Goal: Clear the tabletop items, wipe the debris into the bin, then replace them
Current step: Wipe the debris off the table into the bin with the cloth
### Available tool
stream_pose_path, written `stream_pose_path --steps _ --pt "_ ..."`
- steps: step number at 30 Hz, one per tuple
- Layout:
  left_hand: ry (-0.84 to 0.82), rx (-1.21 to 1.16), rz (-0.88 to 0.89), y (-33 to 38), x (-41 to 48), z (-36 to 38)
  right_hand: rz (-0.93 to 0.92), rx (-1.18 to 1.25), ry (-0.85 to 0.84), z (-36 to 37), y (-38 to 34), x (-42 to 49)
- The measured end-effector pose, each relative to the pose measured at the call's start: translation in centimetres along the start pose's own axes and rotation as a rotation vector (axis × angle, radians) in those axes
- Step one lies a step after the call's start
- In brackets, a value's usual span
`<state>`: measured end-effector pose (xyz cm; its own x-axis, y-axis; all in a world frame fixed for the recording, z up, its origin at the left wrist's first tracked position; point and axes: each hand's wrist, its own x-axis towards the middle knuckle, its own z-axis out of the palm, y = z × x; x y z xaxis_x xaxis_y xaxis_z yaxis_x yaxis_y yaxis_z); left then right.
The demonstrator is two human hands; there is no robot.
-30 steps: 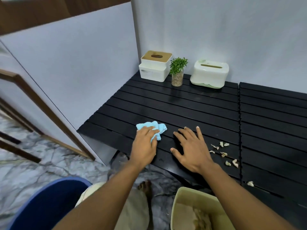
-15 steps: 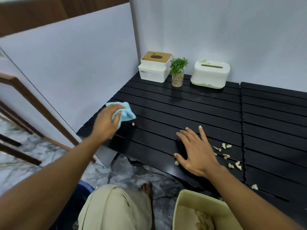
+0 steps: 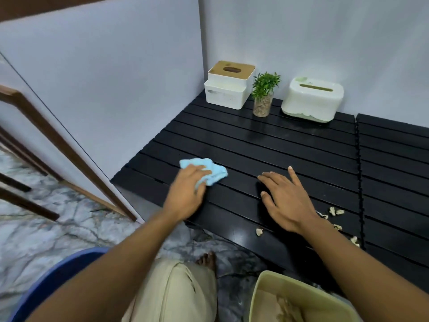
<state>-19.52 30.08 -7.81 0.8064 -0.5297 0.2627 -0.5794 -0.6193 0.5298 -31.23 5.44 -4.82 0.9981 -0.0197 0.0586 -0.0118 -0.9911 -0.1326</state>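
- Cloth (image 3: 209, 170), pale blue and bunched, lay on the black slatted table (image 3: 255, 145) left of the frame's centre, near the table's left edge.
- The left hand (image 3: 185, 191) grasped the cloth. Its fingers were curled over the top, and a fold showed under the palm, pressed down on the slats.
- The right hand (image 3: 285, 201) lay right of centre, released and holding nothing. It was palm down, with fingers straight and spread on the slats, well apart from the cloth.
- Debris (image 3: 335, 211), in small pale crumpled scraps, lay scattered on the table just right of the right wrist, toward the lower right. One scrap sat alone near the front edge, below that hand.
- A pale green bin (image 3: 278, 278) stood at the bottom right of the frame, below the table's front edge, with the right forearm crossing over its far side. Brownish contents showed inside, too blurred to identify.
- In the upper middle, three things stood in a row at the back of the table, by the wall:
  - A white box (image 3: 228, 87) with a wooden lid was on the left.
  - A plant (image 3: 264, 94) in a clear jar stood close beside the box.
  - A white dispenser (image 3: 312, 99) with a green base stood apart on the right.
- A second slatted panel (image 3: 394, 163) adjoined the table along the frame's right side.
- At the bottom centre were a beige-clad knee (image 3: 171, 296) and a bare foot (image 3: 206, 259) on the marbled floor (image 3: 46, 228).
- A blue chair (image 3: 58, 280) edge showed at the lower left.
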Motion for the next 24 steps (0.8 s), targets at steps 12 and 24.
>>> stream_pose_path --steps 12,24 --pt "0.307 -0.031 -0.249 -5.5 2.9 -6.8 0.049 0.074 0.032 -0.4 0.5 -0.5" --pt "0.034 -0.024 -0.063 1.6 3.5 1.7 0.111 0.086 0.050 -2.6 2.9 -2.6"
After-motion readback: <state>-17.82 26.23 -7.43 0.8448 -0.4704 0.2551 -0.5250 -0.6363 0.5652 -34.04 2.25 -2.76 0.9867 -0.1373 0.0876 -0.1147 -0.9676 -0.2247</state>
